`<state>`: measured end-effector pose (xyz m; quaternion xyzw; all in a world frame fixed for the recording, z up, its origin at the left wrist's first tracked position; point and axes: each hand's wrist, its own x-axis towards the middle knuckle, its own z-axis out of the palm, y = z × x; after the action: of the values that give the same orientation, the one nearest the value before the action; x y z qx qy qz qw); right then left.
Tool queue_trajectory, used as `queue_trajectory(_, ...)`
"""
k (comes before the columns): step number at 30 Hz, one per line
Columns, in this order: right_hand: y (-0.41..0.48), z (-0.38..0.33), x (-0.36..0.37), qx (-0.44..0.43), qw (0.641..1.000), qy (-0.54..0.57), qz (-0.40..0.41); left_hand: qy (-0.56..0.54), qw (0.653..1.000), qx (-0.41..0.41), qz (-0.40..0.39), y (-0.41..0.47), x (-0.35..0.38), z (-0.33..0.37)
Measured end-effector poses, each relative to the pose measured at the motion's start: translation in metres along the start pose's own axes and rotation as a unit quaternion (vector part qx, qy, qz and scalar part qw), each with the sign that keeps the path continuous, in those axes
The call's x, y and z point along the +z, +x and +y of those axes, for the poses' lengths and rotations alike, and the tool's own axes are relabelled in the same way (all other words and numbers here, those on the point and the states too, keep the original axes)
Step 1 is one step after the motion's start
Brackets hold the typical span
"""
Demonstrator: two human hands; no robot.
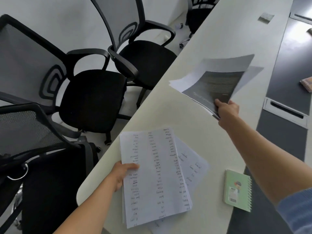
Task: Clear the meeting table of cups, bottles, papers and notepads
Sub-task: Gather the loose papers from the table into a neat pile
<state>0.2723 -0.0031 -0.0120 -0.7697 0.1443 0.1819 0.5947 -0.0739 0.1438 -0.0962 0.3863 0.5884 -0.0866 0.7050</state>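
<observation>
My left hand [124, 174] grips a fanned stack of white sheets [157, 179], thumb on top; they carry columns of handwriting. Farther out, my right hand [227, 113] pinches the corner of a blurred printed bundle [214, 81] with a dark grey top page. A green spiral notepad [237, 190] lies beneath my right forearm.

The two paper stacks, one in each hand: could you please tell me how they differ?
The left-hand stack shows white pages with columns of writing; the right-hand stack has a dark grey printed top page. The left-hand stack looks sharp, the right-hand stack blurred. Shared: each is gripped at one edge, by the left hand and right hand.
</observation>
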Motion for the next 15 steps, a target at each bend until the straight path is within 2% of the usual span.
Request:
queue_trajectory(3, -0.023, 0.002, -0.018, 0.029, 0.989, 0.025, -0.143, -0.028, 1.0, -0.004, 0.004, -0.004, 0.001, 0.003)
queue_trajectory(8, -0.094, 0.083, -0.031, 0.112, 0.927, -0.104, -0.344, -0.088, 0.995, -0.007, -0.037, -0.009, 0.007, 0.008)
queue_trajectory(11, -0.13, 0.132, -0.034, 0.1, 0.899, -0.209, -0.371, -0.106, 0.994, 0.014, -0.011, -0.005, 0.006, 0.005)
queue_trajectory(13, -0.141, 0.156, -0.035, 0.063, 0.88, -0.29, -0.371, -0.09, 0.995, 0.019, -0.023, -0.005, 0.002, 0.005)
queue_trajectory(15, -0.147, 0.168, -0.033, 0.017, 0.844, -0.377, -0.381, -0.066, 0.997, 0.006, -0.033, -0.006, -0.002, 0.002)
